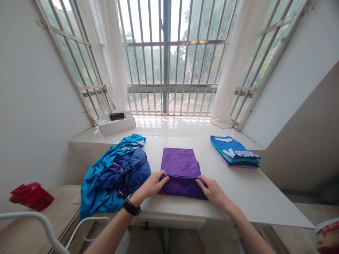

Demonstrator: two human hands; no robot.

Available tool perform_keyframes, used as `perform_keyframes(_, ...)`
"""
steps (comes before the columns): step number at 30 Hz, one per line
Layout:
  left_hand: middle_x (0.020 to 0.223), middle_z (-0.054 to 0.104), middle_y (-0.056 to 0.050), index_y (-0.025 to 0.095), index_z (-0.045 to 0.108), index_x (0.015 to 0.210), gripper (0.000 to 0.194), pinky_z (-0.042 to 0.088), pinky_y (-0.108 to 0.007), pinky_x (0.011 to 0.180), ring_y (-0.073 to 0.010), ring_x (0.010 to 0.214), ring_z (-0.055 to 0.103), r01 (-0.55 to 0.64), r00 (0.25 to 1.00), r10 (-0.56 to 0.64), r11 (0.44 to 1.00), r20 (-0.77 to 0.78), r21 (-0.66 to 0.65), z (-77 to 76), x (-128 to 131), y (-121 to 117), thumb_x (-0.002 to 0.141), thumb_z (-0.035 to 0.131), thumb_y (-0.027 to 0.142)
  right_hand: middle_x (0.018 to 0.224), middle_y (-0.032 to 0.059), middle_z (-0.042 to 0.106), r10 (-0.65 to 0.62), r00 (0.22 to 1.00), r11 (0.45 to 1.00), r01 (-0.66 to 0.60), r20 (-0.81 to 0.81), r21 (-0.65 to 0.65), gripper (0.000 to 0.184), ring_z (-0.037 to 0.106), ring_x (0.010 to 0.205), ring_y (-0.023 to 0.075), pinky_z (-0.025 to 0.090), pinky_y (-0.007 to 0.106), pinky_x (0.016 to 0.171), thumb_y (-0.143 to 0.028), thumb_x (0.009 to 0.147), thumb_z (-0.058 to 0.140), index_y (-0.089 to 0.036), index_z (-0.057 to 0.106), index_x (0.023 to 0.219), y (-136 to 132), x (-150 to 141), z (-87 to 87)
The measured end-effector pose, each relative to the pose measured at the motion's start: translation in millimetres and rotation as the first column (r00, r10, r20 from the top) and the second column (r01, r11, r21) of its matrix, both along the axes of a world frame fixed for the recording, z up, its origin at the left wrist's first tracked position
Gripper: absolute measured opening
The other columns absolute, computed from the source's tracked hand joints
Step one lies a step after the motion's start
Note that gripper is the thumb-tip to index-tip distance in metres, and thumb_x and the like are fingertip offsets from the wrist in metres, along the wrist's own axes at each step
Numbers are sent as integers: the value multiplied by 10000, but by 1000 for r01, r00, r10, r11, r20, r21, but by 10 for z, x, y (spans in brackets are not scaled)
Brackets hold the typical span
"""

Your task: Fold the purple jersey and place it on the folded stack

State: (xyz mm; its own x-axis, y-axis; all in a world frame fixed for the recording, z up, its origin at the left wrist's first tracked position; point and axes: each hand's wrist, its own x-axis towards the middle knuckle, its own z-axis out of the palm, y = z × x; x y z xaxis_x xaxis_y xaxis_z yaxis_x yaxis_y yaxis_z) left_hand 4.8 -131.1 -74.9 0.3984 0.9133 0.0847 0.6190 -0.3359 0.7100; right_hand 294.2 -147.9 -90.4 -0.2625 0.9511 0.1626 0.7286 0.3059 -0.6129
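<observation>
One purple garment [180, 165], white table [246, 190], windows [166, 63]

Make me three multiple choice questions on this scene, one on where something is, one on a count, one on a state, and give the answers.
1. Where is the white box?
A. By the window
B. On the floor
C. In a hand

2. How many clothing piles lie on the white table?
A. One
B. Three
C. Six

3. What state is the purple garment in?
A. Folded flat
B. Hanging up
C. Balled up

Answers:
1 A, it sits against the window at the table's far left.
2 B, the blue heap, purple garment and folded stack.
3 A, the left hand and right hand hold its folded edge.
</observation>
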Motion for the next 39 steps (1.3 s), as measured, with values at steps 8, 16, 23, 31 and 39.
perform_keyframes(8,834,694,-71,182,602,829,303,432,-266,705,-208,800,649,-154,958,162,987,-239,49,-133,35,121,991,462,397,739,50,719,-187,971,982,186,151,21,368,676,716,225,404,278,614,-480,957,427,-230,647,800,134,-22,-174)
perform_keyframes(16,870,716,-103,190,582,979,271,445,-271,664,-244,822,703,-217,861,245,969,-445,113,-166,105,99,1027,410,394,680,72,704,-313,885,949,304,344,82,382,686,663,249,339,279,559,-483,985,419,-233,602,760,127,-46,-166)
perform_keyframes(23,868,716,-102,187,565,1007,276,463,-272,643,-249,813,713,-210,834,252,968,-491,139,-231,114,153,1034,393,401,674,28,699,-237,937,970,241,258,17,293,684,648,218,353,266,572,-405,992,422,-234,576,811,125,27,-189)
perform_keyframes(31,894,722,-104,167,570,1055,280,500,-289,645,-260,817,720,-205,776,275,961,-568,184,-146,172,126,1041,381,373,763,91,745,-288,830,949,315,477,24,305,726,727,262,365,275,570,-396,1016,385,-214,622,952,191,-74,-176)
perform_keyframes(39,873,727,-108,176,618,1007,316,534,-315,658,-274,816,724,-290,724,361,932,-588,216,-151,178,127,1016,432,431,754,87,742,-326,795,938,338,511,74,307,730,734,271,397,287,571,-415,1010,410,-216,631,933,147,-128,-141)
